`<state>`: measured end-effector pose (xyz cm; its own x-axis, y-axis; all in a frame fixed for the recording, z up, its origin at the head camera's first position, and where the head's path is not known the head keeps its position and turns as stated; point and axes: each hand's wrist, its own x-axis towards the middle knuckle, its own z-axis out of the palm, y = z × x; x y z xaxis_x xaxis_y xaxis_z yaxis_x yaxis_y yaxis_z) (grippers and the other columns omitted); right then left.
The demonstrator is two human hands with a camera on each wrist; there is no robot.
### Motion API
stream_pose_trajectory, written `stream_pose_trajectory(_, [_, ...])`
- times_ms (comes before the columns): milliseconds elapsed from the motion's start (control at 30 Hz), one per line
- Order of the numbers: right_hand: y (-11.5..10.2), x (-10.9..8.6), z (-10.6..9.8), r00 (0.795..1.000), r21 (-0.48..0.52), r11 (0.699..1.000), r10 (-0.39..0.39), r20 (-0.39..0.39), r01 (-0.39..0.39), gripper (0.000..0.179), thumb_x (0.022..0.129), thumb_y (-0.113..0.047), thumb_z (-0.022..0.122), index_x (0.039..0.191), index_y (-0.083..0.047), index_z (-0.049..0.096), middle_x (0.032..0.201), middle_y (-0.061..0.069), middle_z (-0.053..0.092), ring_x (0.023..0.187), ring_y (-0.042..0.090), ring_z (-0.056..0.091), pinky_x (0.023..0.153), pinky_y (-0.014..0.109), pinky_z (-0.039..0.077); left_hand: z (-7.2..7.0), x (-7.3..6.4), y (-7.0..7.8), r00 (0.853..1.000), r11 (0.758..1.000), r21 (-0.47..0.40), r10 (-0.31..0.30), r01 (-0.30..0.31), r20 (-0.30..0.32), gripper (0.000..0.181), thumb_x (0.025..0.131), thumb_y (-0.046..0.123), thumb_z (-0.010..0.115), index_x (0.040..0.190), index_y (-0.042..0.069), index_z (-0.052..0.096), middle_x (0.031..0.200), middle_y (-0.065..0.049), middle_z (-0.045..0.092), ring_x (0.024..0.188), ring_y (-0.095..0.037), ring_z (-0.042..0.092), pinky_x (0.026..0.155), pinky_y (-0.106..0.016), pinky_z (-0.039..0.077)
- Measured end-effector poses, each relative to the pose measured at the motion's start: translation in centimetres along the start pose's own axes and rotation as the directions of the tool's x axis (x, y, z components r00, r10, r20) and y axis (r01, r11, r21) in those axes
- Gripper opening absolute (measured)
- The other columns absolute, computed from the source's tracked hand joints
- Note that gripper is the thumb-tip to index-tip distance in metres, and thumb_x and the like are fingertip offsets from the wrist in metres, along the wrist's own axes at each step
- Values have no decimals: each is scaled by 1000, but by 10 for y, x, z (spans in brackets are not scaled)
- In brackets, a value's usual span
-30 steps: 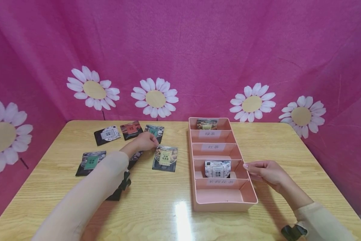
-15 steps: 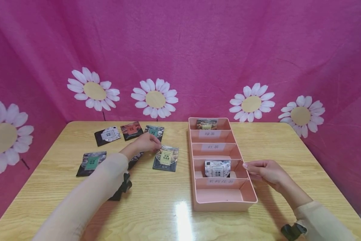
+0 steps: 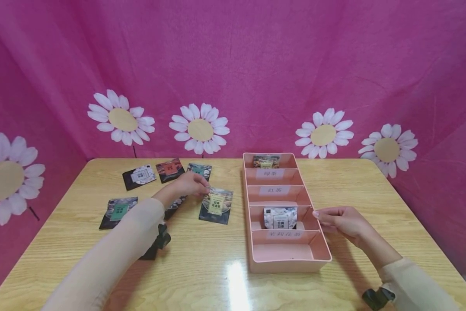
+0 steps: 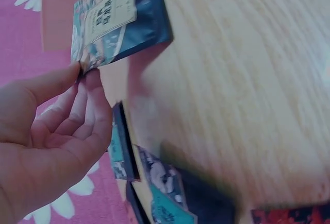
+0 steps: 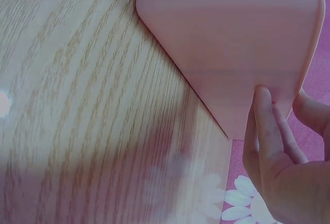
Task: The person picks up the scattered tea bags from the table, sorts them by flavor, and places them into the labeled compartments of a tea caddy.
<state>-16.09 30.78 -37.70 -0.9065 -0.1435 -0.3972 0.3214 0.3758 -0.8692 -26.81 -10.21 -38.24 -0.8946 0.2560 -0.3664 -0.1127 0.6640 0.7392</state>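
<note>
Yellow-label packet [image 3: 216,207] shifted slightly toward pink box [image 3: 289,267], head view; rear packet [image 3: 266,162] and white packet [image 3: 280,217] already boxed, loose packets [image 3: 170,169] left on worktop [image 3: 194,268]. Left wrist: left hand [image 4: 62,126] pinching yellow-label packet, tilted, corner raised. Right wrist: right hand [image 5: 289,172] gripping box wall.

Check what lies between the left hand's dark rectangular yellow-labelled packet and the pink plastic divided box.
Only bare wood-grain table lies between the yellow-labelled packet in the left hand and the pink box; the head view shows this.
</note>
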Motion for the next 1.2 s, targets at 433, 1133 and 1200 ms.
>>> stream_pose_trajectory(433, [2,1,1,1000,21,1000,-10,1,10,56,92,-23,64,125,20,50,97,-6,73,85,-1,67,80,23,58,-10,-10,10,992,997,13,80,-82,100,14,90,11,62,99,0,66,82,-1,63,71,-11,55,74,-30,51])
stream_pose_trajectory(1133, [0,0,0,1000,-2,1000,8,-7,-8,59,92,-25,64,127,21,48,100,-3,73,86,0,67,80,25,58,-24,-27,18,992,992,27,122,-124,42,14,89,5,61,100,-3,66,92,-13,71,86,-23,70,87,-41,56])
stream_pose_trajectory(1200, [1,0,0,1000,-11,1000,9,-9,-10,60,92,-26,64,127,20,48,100,-2,73,86,0,67,80,25,58,-24,-27,19,992,992,28,124,-125,36,14,89,5,61,99,-2,66,93,-13,71,84,-20,69,88,-42,55])
